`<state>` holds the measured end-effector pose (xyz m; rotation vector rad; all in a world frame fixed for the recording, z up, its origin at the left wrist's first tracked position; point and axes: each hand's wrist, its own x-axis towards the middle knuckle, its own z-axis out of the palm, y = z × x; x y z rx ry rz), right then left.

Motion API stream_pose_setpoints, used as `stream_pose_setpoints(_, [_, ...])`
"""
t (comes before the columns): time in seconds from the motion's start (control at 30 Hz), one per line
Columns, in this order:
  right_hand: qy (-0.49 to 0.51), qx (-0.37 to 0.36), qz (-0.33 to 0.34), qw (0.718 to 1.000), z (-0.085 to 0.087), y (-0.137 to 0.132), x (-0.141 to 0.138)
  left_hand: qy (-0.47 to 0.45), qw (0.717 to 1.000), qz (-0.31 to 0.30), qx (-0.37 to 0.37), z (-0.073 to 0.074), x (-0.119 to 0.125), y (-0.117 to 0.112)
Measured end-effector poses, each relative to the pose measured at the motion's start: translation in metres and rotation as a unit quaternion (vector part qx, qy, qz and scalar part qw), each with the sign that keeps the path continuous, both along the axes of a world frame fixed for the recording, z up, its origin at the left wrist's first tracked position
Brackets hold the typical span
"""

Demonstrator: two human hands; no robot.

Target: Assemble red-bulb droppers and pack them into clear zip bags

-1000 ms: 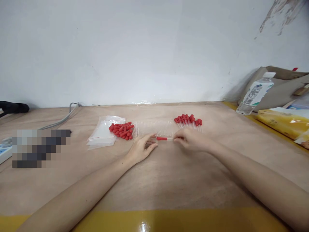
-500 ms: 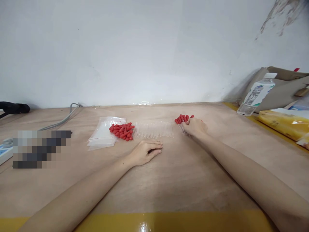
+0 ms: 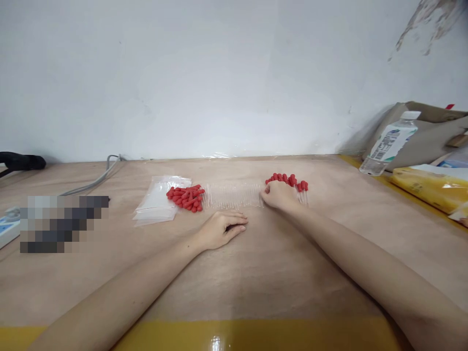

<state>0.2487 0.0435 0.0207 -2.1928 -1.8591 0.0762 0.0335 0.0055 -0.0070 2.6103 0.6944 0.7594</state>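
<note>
My left hand (image 3: pixel 224 230) lies on the table just in front of a row of clear dropper tubes (image 3: pixel 232 196), fingers stretched out and thumb apart, holding nothing. At the right end of that row, my right hand (image 3: pixel 280 195) pinches the last tube between thumb and fingertips. Red rubber dropper bulbs (image 3: pixel 185 198) lie in a loose pile at the row's left end. Behind and beside my right hand are droppers with red bulbs (image 3: pixel 303 186) fitted on clear tubes; the hand partly hides them.
Clear zip bags (image 3: pixel 157 202) are stacked left of the bulb pile. Further left are a grey cable (image 3: pixel 91 186), a power strip (image 3: pixel 8 231) and a blurred-out object. A water bottle (image 3: pixel 391 144), a beige bag (image 3: pixel 431 134) and a yellow package (image 3: pixel 424 187) stand at the right.
My right hand has moved left from the red-bulbed droppers to the end of the tube row. More of those droppers now show. My left hand has stayed in place.
</note>
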Motion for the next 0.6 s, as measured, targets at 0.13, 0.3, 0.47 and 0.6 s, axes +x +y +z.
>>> stream_pose_setpoints(0.13, [-0.015,-0.053,-0.006,0.998,0.003,0.007,-0.009,0.002,1.000,-0.001,0.000,0.002,0.000,0.000])
stream_pose_setpoints(0.3, [-0.022,-0.058,0.010,0.998,0.007,0.006,-0.013,0.007,1.000,-0.003,-0.004,0.003,0.001,-0.003])
stream_pose_setpoints(0.47, [-0.053,0.024,0.051,0.997,0.002,-0.013,-0.009,0.011,0.996,0.064,0.061,0.004,-0.004,-0.004])
stream_pose_setpoints(0.6, [-0.075,0.165,0.165,0.970,-0.013,-0.030,0.010,0.052,0.952,0.235,0.187,0.023,-0.028,0.013])
